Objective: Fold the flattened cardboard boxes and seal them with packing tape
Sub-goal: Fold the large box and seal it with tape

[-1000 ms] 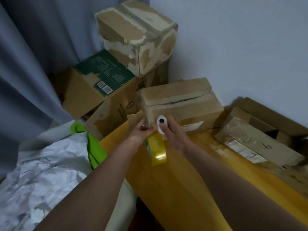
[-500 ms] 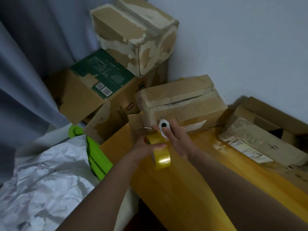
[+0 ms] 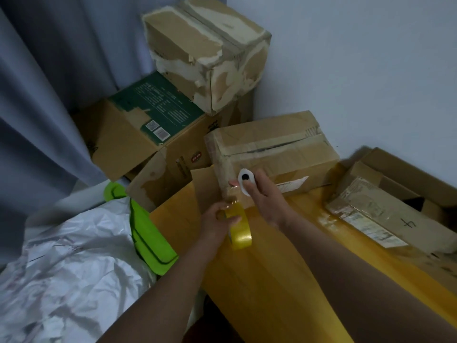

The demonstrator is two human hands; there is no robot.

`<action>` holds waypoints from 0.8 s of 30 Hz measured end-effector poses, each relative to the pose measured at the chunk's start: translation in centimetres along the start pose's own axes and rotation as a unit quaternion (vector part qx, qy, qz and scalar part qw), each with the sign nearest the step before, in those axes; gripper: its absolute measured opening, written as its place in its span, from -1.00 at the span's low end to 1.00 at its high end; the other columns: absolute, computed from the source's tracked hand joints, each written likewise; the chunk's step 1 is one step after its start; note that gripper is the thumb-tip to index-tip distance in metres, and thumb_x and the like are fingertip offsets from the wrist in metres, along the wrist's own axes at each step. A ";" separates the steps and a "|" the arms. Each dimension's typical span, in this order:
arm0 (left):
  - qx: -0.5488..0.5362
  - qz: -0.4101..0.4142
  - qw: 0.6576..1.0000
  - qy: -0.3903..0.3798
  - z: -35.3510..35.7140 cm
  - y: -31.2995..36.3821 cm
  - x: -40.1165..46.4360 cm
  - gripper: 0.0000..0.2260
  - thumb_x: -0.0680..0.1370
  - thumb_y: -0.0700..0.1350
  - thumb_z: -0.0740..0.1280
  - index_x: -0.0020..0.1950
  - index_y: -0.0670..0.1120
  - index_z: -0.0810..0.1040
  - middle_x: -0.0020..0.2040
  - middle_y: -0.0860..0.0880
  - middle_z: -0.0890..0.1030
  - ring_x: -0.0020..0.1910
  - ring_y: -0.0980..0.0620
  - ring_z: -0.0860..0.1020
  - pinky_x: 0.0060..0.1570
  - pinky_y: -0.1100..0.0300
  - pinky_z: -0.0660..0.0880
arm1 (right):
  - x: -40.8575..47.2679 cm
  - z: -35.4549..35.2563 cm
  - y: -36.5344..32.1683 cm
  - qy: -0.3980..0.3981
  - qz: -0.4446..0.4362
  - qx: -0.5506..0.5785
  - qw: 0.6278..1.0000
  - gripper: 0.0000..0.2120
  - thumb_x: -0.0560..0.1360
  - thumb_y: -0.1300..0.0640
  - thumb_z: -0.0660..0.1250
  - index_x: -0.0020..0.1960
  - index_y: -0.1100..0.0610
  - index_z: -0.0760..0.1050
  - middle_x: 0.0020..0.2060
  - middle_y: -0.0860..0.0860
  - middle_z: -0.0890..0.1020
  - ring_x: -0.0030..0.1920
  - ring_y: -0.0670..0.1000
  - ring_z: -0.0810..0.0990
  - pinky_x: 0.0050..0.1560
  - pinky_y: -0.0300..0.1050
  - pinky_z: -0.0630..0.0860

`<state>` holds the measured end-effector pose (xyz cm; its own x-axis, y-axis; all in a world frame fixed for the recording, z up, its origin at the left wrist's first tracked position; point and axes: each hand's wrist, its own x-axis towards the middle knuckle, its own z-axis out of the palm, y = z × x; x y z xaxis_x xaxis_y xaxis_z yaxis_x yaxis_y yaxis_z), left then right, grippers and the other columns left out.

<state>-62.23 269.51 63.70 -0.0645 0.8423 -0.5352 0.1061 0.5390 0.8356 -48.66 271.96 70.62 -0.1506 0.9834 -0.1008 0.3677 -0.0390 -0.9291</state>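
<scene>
One roll of yellow packing tape [image 3: 239,230] stands on edge over the yellow desk [image 3: 277,280], just below the picture's centre, held in the left hand [image 3: 217,225], whose fingers and thumb curl round its upper rim. A clear strip of tape runs up from the roll toward 12 o'clock to the near end of one folded cardboard box [image 3: 272,152], which lies on the far part of the desk against the pale wall [image 3: 358,58]. The right hand [image 3: 263,199], at 1 o'clock from the roll, pinches a small white oval cutter [image 3: 245,181] with a black round spot against that end of the box; its fingertips touch the tape there.

At 3 o'clock on the desk lies one long flat box [image 3: 385,219], glossy with old tape and bearing a printed label, with an open brown carton [image 3: 415,174] behind it.

At 11 o'clock, beyond the desk's edge, three more cartons are stacked: a torn, peeling one [image 3: 205,50] on top, a green-printed one [image 3: 148,125], and a brown one [image 3: 170,179] below.

At 9 o'clock sits crumpled white paper [image 3: 69,268] beside a bright green plastic piece [image 3: 148,238]. A grey curtain [image 3: 44,100] hangs at 10 o'clock.
</scene>
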 end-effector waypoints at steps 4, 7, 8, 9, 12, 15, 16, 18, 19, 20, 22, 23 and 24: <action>-0.045 0.018 0.998 0.044 0.4 0.0 0.0 -0.94 0.47 -0.17 0.47 -0.12 -0.09 0.61 -0.02 -0.06 0.65 0.01 -0.02 0.58 -0.02 0.13 0.48 | 0.4 -0.4 -0.6 0.002 0.011 -0.013 1.000 -0.81 0.61 0.14 0.21 -0.17 -0.01 0.33 -0.29 -0.08 0.42 -0.36 -0.17 0.34 -0.36 -0.34 0.32; -0.028 0.039 0.998 0.038 0.7 0.0 0.2 -0.91 0.49 -0.15 0.45 -0.19 -0.07 0.59 -0.13 -0.02 0.65 -0.12 0.07 0.58 -0.13 0.19 0.48 | 0.0 -1.1 -0.8 0.056 -0.053 -0.117 0.990 -0.91 0.58 0.13 0.27 -0.10 0.08 0.45 -0.30 -0.09 0.49 -0.34 -0.18 0.42 -0.35 -0.36 0.32; -0.026 0.043 0.998 0.030 0.7 0.0 0.2 -0.90 0.49 -0.15 0.45 -0.20 -0.07 0.58 -0.17 0.01 0.65 -0.18 0.13 0.57 -0.21 0.27 0.46 | -0.5 -1.3 -0.7 0.082 -0.095 -0.171 0.977 -0.90 0.57 0.12 0.28 -0.05 0.14 0.52 -0.28 -0.05 0.54 -0.31 -0.12 0.48 -0.32 -0.33 0.33; -0.030 0.042 0.998 0.024 0.7 -0.1 0.2 -0.89 0.49 -0.16 0.46 -0.22 -0.07 0.58 -0.22 0.03 0.64 -0.23 0.18 0.57 -0.27 0.34 0.44 | -1.1 -1.5 -0.5 0.097 -0.145 -0.228 0.958 -0.84 0.57 0.12 0.27 0.01 0.18 0.56 -0.23 0.00 0.59 -0.26 -0.05 0.53 -0.27 -0.26 0.38; -0.050 0.032 0.998 0.011 0.7 -0.6 0.7 -0.85 0.47 -0.19 0.47 -0.27 -0.09 0.57 -0.22 -0.04 0.66 -0.21 0.10 0.58 -0.25 0.35 0.45 | -2.8 -1.7 1.1 0.054 -0.259 -0.361 0.894 -0.78 0.49 0.26 0.31 0.11 0.22 0.59 -0.10 0.11 0.63 -0.15 0.10 0.58 -0.23 -0.09 0.53; -0.050 0.021 0.999 0.003 0.7 -0.6 0.8 -0.86 0.46 -0.18 0.48 -0.27 -0.11 0.58 -0.13 -0.13 0.68 -0.12 -0.01 0.60 -0.11 0.14 0.49 | -3.3 -1.6 1.8 0.028 -0.244 -0.399 0.883 -0.73 0.40 0.37 0.42 0.09 0.23 0.58 -0.08 0.15 0.57 -0.18 0.13 0.57 -0.31 -0.03 0.56; -0.052 0.019 0.998 0.001 0.8 -0.8 0.8 -0.86 0.46 -0.18 0.48 -0.28 -0.10 0.58 -0.14 -0.13 0.67 -0.13 -0.01 0.59 -0.11 0.14 0.48 | -3.3 -1.4 1.9 0.021 -0.236 -0.406 0.883 -0.74 0.39 0.36 0.44 0.07 0.21 0.57 -0.08 0.14 0.54 -0.22 0.10 0.55 -0.35 -0.07 0.55; -0.062 0.016 0.998 0.003 0.7 -0.7 0.7 -0.85 0.46 -0.20 0.47 -0.29 -0.10 0.58 -0.18 -0.10 0.66 -0.14 0.00 0.58 -0.15 0.20 0.47 | -3.2 -0.9 1.9 0.009 -0.234 -0.433 0.871 -0.78 0.39 0.33 0.45 0.02 0.19 0.57 -0.10 0.11 0.48 -0.27 0.01 0.48 -0.39 -0.19 0.48; -0.059 0.015 0.998 0.005 0.7 -0.6 0.7 -0.84 0.46 -0.20 0.47 -0.29 -0.09 0.58 -0.19 -0.08 0.65 -0.14 0.01 0.57 -0.18 0.23 0.45 | -3.2 -0.6 2.0 0.006 -0.233 -0.444 0.865 -0.80 0.39 0.32 0.44 -0.01 0.19 0.56 -0.12 0.10 0.46 -0.27 0.00 0.45 -0.39 -0.21 0.44; -0.053 0.015 0.998 0.006 0.6 -0.5 0.7 -0.84 0.47 -0.20 0.47 -0.30 -0.09 0.57 -0.20 -0.06 0.64 -0.15 0.02 0.56 -0.21 0.26 0.44 | -3.0 -0.3 2.1 0.003 -0.233 -0.453 0.860 -0.83 0.40 0.32 0.43 -0.03 0.20 0.55 -0.13 0.10 0.45 -0.26 0.00 0.44 -0.40 -0.21 0.43; -0.044 0.010 0.999 0.000 0.4 -0.3 0.5 -0.83 0.48 -0.19 0.45 -0.29 -0.08 0.56 -0.22 -0.03 0.62 -0.20 0.08 0.54 -0.27 0.35 0.43 | -2.9 0.2 2.4 -0.006 -0.235 -0.476 0.847 -0.86 0.42 0.31 0.41 -0.04 0.21 0.54 -0.14 0.10 0.44 -0.22 0.03 0.44 -0.40 -0.19 0.44; -0.042 0.009 0.999 -0.003 0.3 -0.2 0.3 -0.83 0.49 -0.18 0.45 -0.29 -0.08 0.56 -0.23 -0.01 0.61 -0.23 0.12 0.52 -0.32 0.39 0.42 | -2.9 0.3 2.5 -0.008 -0.233 -0.488 0.841 -0.86 0.42 0.30 0.41 -0.04 0.21 0.54 -0.14 0.10 0.44 -0.21 0.03 0.44 -0.40 -0.21 0.45; -0.041 0.007 0.999 -0.005 0.2 -0.1 0.3 -0.84 0.49 -0.17 0.45 -0.28 -0.08 0.55 -0.24 0.00 0.60 -0.25 0.15 0.50 -0.35 0.42 0.40 | -3.0 0.4 2.5 -0.007 -0.229 -0.498 0.837 -0.85 0.40 0.29 0.43 -0.04 0.21 0.55 -0.14 0.09 0.45 -0.21 0.02 0.44 -0.40 -0.24 0.43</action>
<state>-62.08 269.69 63.46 -0.0537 0.8503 -0.5236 0.0251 0.5253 0.8505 -47.69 268.87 68.48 -0.4931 0.8525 0.1734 0.8494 0.5148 -0.1160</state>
